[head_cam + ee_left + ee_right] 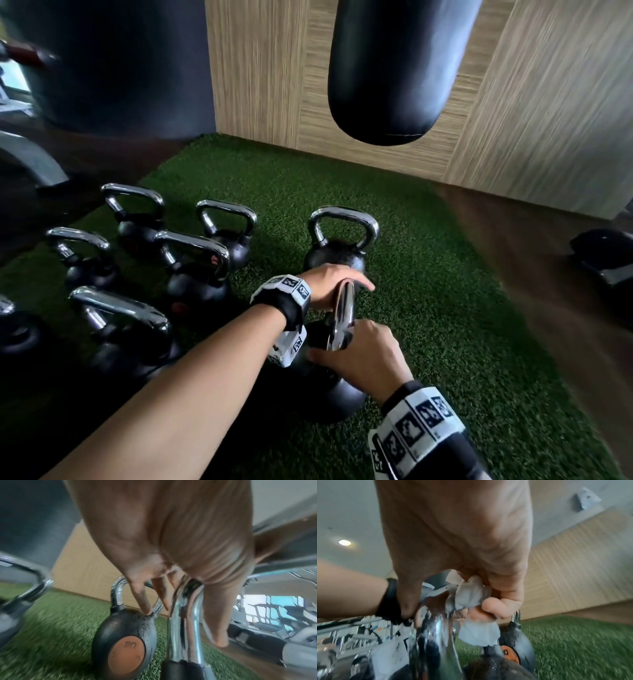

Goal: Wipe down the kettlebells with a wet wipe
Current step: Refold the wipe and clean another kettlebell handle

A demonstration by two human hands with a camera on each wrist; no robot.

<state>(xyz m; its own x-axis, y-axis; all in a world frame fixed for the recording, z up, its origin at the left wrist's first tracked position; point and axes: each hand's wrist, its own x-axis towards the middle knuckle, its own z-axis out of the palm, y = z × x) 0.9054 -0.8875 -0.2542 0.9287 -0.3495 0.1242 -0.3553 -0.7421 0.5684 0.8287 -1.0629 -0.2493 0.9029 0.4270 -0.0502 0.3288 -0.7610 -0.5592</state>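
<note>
Our right hand [356, 356] has the wet wipe [471, 595] bunched up in curled fingers and pressed against the near end of the chrome handle [343, 313] on the kettlebell [329, 387] we're working on. Our left hand [334, 284] sits on top of that same handle with fingers mostly straight, just resting there to steady it, not wrapped around.

That kettlebell sits on the green turf [445, 308], and everything else is easiest to place from it. Just behind it stands another kettlebell [337, 245], the one with the orange 20 disc [127, 654] showing in the left wrist view. Off to its left there's a cluster of more kettlebells [191, 260], well apart from it. A black punching bag [400, 68] hangs above and beyond it.

Handling-wise, we'd guess this thing is plenty heavy and totally rigid, so it shouldn't budge from wiping pressure alone. The chrome looks slick, and there are droplets on the black body in the wrist views, so wet chrome probably means a slippery hold. If we need to tip or turn it to reach the underside, we'd take the handle in a full wrap across the top bar rather than a flat palm. The wipe itself is soft and floppy, so keeping it wadded up seems smart.
</note>
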